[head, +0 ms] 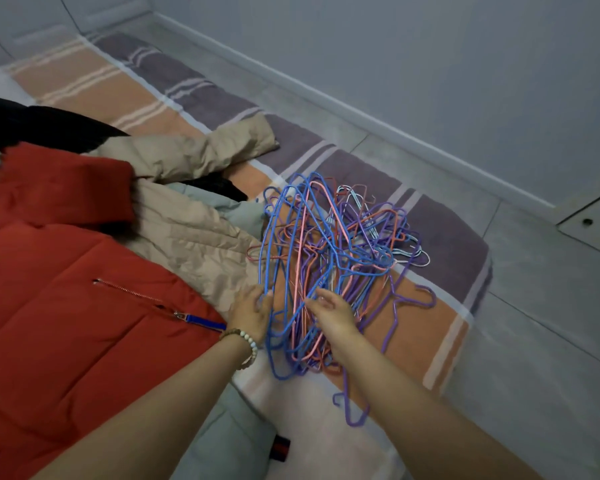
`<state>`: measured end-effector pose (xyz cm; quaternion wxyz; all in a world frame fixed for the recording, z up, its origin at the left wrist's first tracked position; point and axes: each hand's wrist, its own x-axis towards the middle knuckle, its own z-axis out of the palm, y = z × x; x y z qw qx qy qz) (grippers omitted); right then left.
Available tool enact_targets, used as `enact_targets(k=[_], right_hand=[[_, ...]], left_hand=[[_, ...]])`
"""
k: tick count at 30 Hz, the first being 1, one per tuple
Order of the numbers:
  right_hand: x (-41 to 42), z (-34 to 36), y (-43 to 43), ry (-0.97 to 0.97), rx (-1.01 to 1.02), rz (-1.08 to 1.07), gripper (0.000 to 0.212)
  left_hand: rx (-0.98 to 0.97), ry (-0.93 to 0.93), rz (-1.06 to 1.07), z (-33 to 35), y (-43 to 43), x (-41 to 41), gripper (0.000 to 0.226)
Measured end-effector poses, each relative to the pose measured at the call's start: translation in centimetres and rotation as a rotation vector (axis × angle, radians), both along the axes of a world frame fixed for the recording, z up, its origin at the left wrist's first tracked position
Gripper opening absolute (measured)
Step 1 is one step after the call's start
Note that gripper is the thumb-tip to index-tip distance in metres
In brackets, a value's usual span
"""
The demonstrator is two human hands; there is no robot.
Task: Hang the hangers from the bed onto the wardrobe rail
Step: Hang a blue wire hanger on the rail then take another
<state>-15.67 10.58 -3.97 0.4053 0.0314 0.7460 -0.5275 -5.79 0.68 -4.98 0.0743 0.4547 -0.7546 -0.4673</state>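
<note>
The left grip (253, 306) clasps a blue wire of the tangled hangers (329, 244) on the bed (440, 258). The tangle hides whether the right grip (333, 311) grasps a strand.

Heap of hangers (329, 258) — on the bed (440, 237), near its right edge. Left of heap: crumpled coat (187, 230), zipped jacket (66, 289) further left. At heap's near side: left hand (252, 311), right hand (333, 315). Right of heap — floor (534, 306); wall (430, 64) behind.

Bed (84, 88): striped orange-purple cover. On it: tangled hangers (333, 258) near right edge; red jacket (66, 289), beige jacket (187, 233), black garment (32, 123) at left.
</note>
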Motion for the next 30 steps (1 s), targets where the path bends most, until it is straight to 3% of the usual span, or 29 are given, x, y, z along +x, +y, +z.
enact_targets(k=[2,4,5,9,14,16,20,24,30], right_hand=[[0.5,-1.2,0.7,0.045,0.02,-0.005,0.039],[0.9,-2.3,1.0,-0.002,0.005,-0.008,0.041],[1.0,-2.9,1.1,-0.007,0.002,-0.017,0.043],[0.9,-4.5,1.2,0.088,0.064,-0.167,0.045],[0.3,-5.4,1.5,-0.045,0.017,-0.178,0.058],[0.4,-4.8,1.8,-0.158,-0.018,-0.158,0.049],[1.3,-3.6,1.7,-0.239,-0.121,-0.102,0.031],[1.7,-0.4,2.1,-0.268,-0.25,-0.014,0.026],[-1.2,9.2,5.5,-0.156,-0.406,0.115,0.014]], left_hand=[[0.023,-0.16,-0.081,-1.8,0.1,0.8,0.056],[0.083,-0.191,-0.055,-3.5,0.3,1.2,0.062],[0.115,-0.173,-0.038,-3.5,0.7,1.2,0.065],[0.267,-0.03,0.002,-3.3,2.0,1.0,0.031],[0.235,0.069,0.116,-4.6,2.1,1.5,0.05],[0.243,0.1,0.185,-4.7,1.8,1.6,0.055],[0.213,0.223,0.318,-3.3,1.7,1.6,0.011],[0.176,0.391,0.394,-0.5,1.5,1.4,0.018],[0.12,0.316,0.154,7.5,0.5,-1.9,0.029]])
